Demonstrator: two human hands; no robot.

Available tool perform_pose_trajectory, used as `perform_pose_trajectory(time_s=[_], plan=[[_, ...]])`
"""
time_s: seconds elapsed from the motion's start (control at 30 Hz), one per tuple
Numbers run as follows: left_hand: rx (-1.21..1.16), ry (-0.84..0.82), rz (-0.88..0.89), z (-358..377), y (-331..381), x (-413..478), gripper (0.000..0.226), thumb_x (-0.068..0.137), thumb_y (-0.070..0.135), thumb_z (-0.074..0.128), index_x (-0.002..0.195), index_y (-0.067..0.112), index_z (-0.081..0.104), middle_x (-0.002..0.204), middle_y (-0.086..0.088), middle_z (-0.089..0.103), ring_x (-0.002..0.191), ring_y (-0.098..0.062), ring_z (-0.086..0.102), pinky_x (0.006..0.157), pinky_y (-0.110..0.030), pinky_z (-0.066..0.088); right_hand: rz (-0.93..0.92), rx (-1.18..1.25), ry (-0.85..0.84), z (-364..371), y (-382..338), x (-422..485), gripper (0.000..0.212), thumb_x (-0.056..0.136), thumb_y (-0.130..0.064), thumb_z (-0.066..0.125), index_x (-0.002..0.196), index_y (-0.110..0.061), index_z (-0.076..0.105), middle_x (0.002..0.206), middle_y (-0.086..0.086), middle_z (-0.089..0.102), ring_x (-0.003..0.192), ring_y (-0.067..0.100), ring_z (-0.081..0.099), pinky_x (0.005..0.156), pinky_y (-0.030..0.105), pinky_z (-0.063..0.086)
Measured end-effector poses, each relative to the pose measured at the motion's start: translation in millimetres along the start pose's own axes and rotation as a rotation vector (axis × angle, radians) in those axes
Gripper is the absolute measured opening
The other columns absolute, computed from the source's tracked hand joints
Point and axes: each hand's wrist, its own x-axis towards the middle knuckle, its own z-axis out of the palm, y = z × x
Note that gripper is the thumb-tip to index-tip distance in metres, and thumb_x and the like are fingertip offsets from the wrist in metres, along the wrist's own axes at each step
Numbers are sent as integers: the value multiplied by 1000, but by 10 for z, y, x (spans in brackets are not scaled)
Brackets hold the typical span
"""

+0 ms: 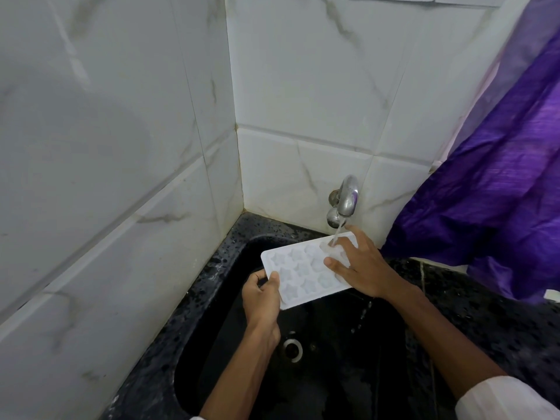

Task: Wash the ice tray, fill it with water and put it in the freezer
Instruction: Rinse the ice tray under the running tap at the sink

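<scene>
A white ice tray point(298, 269) with star-shaped cups is held over the black sink point(333, 374), under the chrome tap point(348, 197). Water runs from the tap onto the tray's far right corner. My left hand point(262, 294) grips the tray's near left end, thumb on top and fingers curled beneath. My right hand point(359, 263) lies on the tray's right end with fingers spread over the cups; the stream lands beside its fingers.
The sink sits in a speckled black counter point(485, 313), in a corner of white marbled tile walls point(121, 177). A purple curtain point(500, 192) hangs at the right over the counter. The drain point(292, 348) shows in the sink's bottom.
</scene>
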Motion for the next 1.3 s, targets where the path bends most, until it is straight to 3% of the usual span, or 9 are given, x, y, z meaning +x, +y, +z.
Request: perform_pose_trajectory(time_s=[0.13, 0.23, 0.37, 0.53, 0.7, 0.93, 1.13, 1.3], plan=[[-21, 5, -9, 24, 38, 21, 9, 99, 15, 57, 104, 11, 62, 97, -9, 73, 88, -26, 72, 73, -42, 62, -69, 12, 64, -19, 33, -64, 57, 82, -76, 37, 117, -33, 50, 152, 1, 19, 137, 23, 29, 111, 38, 31], [-14, 5, -8, 61, 65, 42, 7, 99, 15, 57, 102, 12, 62, 99, -10, 73, 90, -28, 72, 81, -50, 61, -114, -46, 81, 23, 69, -108, 69, 79, -84, 32, 117, -31, 56, 156, 8, 18, 143, 27, 22, 112, 41, 26], [-16, -7, -2, 93, 82, 52, 6, 99, 15, 57, 101, 13, 62, 99, -10, 73, 90, -28, 72, 80, -48, 61, -76, -81, 81, 45, 11, -120, 88, 76, -89, 16, 128, -31, 57, 159, 10, 14, 147, 28, 13, 116, 46, 19], [-31, 6, -7, 58, 69, 87, 9, 99, 14, 57, 105, 10, 63, 102, -11, 73, 91, -28, 72, 73, -40, 60, -120, -54, 65, 76, 61, -99, 71, 83, -83, 28, 123, -35, 61, 155, 13, 23, 140, 31, 30, 114, 49, 32], [-46, -6, -33, 58, 54, 83, 14, 99, 15, 57, 110, 7, 62, 101, -11, 73, 89, -26, 72, 69, -39, 61, -87, -93, 68, 32, 23, -73, 60, 83, -76, 33, 117, -34, 60, 159, 9, 19, 143, 30, 25, 114, 46, 26], [-69, 11, -12, 76, 130, 88, 12, 100, 13, 56, 110, 8, 61, 100, -9, 71, 88, -24, 71, 69, -37, 60, -86, -90, 79, 57, -52, -74, 87, 77, -88, 13, 127, -33, 58, 160, 8, 16, 146, 29, 19, 115, 49, 22], [-64, 0, 3, 75, 153, 86, 12, 100, 13, 56, 108, 7, 62, 100, -9, 72, 87, -23, 71, 68, -36, 59, -75, -112, 95, 39, -23, -42, 68, 86, -79, 21, 122, -33, 58, 159, 8, 19, 145, 30, 22, 115, 51, 27], [-70, -2, 3, 79, 162, 90, 13, 100, 14, 56, 109, 7, 62, 99, -9, 72, 86, -22, 71, 68, -35, 60, -63, -129, 102, 50, -97, -64, 83, 81, -84, 13, 127, -31, 58, 159, 9, 19, 144, 30, 21, 114, 50, 24]])
